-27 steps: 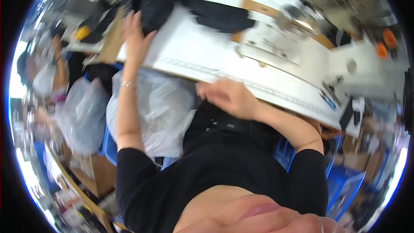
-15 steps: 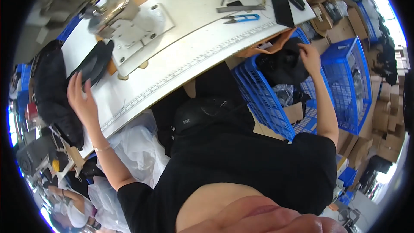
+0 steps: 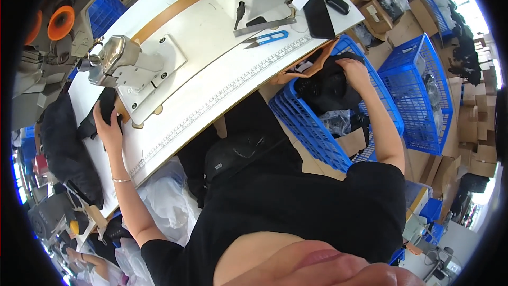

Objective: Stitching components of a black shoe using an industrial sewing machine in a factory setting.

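Observation:
At the left end of the white sewing table, my left hand [image 3: 109, 131] has its thumb and fingers around the near part of a black fabric piece [image 3: 107, 105]. That piece lies beside the metal head of a sewing machine [image 3: 117, 59]. My right hand [image 3: 356, 74] reaches into a blue plastic crate [image 3: 312, 136] at the table's right end. Its fingers are bent over the edge of a dark bundle of black fabric [image 3: 336, 87]; the fingertips are partly hidden in the cloth.
Blue thread snips [image 3: 271, 38], a metal ruler [image 3: 264, 26] and a black flat piece [image 3: 318, 17] lie on the table. Black cloth [image 3: 66, 148] hangs over its left end. A second blue crate [image 3: 415, 92] and cardboard boxes [image 3: 377, 20] stand right. An orange-brown pouch [image 3: 312, 62] hangs at the table edge.
My left hand has closed from spread fingers onto the black fabric piece. My right hand stays at the bundle in the crate. The whole view has shifted, showing more of the table's far side.

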`<state>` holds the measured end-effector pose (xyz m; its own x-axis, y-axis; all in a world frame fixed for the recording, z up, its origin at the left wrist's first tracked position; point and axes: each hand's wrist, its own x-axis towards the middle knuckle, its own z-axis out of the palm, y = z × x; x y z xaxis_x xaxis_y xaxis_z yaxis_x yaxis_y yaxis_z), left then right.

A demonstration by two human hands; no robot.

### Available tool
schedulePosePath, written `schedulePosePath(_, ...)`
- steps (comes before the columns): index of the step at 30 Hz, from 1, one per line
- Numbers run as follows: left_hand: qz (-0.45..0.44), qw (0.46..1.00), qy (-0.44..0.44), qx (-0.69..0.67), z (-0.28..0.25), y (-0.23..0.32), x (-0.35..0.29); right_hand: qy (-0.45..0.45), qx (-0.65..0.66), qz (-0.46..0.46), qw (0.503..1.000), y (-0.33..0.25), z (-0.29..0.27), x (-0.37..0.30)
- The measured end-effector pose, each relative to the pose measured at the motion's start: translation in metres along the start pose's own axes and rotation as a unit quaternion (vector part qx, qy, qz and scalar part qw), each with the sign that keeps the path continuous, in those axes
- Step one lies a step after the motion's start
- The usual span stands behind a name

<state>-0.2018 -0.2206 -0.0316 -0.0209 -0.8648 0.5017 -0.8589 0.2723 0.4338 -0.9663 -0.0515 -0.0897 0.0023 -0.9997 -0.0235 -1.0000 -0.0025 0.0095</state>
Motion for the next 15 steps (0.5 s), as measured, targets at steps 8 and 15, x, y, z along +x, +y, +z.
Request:
schedulePosePath(8,0.052,0.995,0.061,0.056,-0.053,0.025,-0.004,0.369,0.097,0.068,0.922,-0.072,-0.147,-0.016)
schedulePosePath(15,0.039,0.983,0.125,-0.129,-0.055,0.105,0.003,0.396,0.173,-0.418,0.799,-0.310,-0.223,0.095)
